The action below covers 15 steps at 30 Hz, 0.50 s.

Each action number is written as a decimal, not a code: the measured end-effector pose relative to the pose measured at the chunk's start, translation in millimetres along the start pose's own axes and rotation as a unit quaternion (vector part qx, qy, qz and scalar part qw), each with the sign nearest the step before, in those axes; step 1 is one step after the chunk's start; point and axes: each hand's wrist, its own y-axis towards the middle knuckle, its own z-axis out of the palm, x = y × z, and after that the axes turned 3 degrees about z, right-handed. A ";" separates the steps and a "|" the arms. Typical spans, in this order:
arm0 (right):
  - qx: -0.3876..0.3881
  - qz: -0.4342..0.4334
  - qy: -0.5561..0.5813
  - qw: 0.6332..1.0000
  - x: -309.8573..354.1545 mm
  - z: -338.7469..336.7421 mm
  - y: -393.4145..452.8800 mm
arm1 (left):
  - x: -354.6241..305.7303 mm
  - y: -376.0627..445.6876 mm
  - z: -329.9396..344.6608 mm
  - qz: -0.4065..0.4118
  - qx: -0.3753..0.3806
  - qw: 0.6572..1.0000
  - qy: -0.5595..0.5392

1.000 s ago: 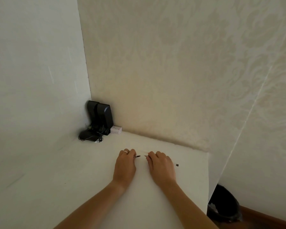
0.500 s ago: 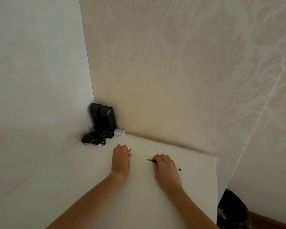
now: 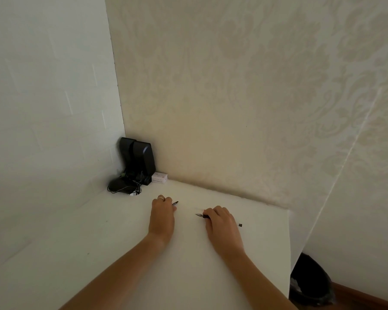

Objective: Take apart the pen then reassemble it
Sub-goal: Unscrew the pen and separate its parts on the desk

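The pen is in separate pieces on the white table (image 3: 121,253). My left hand (image 3: 162,214) is closed around a dark pen part (image 3: 175,203) whose end sticks out past my fingers to the right. About a hand's width away, my right hand (image 3: 222,224) grips the pen's tip section (image 3: 199,215), its pointed end aimed left. A thin pale piece (image 3: 198,208) lies on the table just beyond the tip. Right of my right hand rests a small black pen piece (image 3: 240,225). Most of each held part is hidden by fingers.
Black speakers (image 3: 138,161) with a tangle of cables and a dark mouse-like object (image 3: 119,186) stand in the far left corner, beside a small white box (image 3: 159,177). Walls close off the left and back. The table's right edge drops to a black bin (image 3: 309,285).
My hands were nearly touching with the pen between them; they have pulled apart, each keeping one part. The left hand moved left, the right hand stayed near its place.
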 end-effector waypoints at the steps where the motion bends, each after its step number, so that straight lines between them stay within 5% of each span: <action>1: -0.002 -0.001 0.000 1.000 0.1 -0.2 -0.2 | -0.6 -1.6 -1.4 0.009 -0.008 1.000 0.008; 4: -0.009 -0.006 0.002 1.000 0.9 -1.5 -0.8 | -6.5 -10.4 -5.4 0.119 -0.042 0.992 0.020; 7: -0.015 -0.017 0.004 1.000 0.3 -0.8 0.3 | -15.0 -20.8 -6.1 0.279 0.008 0.960 0.021; 15: -0.007 -0.046 -0.032 0.998 1.4 -1.0 -1.1 | -24.4 -25.8 2.1 0.224 -0.004 0.974 -0.034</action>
